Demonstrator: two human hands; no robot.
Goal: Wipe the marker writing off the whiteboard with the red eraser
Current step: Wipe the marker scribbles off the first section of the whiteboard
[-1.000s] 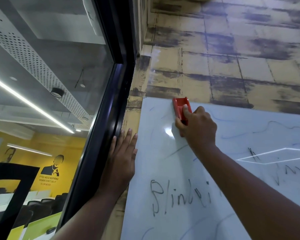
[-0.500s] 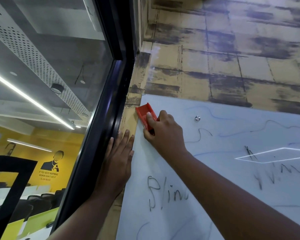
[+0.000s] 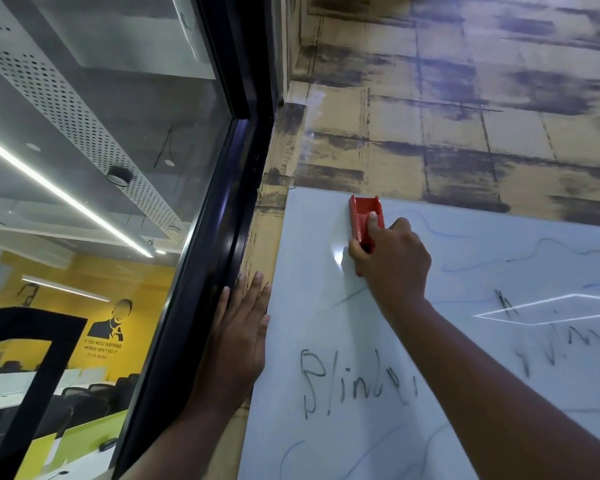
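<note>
The whiteboard [image 3: 312, 427] hangs on the wall and fills the lower right. My right hand [image 3: 392, 261] grips the red eraser [image 3: 362, 216] and presses it against the board near its top edge, a little in from the left corner. Black marker writing [image 3: 347, 382] runs below my forearm, and more scribbles [image 3: 568, 337] lie to the right. Faint blue lines [image 3: 541, 251] cross the upper right of the board. My left hand [image 3: 239, 341] rests flat, fingers together, on the wall strip at the board's left edge.
A black window frame [image 3: 201, 271] runs diagonally just left of my left hand, with glass [image 3: 84, 168] looking into an office. Above the board is a yellowish wall with a dark tile pattern [image 3: 465, 116].
My right hand slid the eraser left to the board's top left corner, then back right along the top edge. The left hand stayed in place.
</note>
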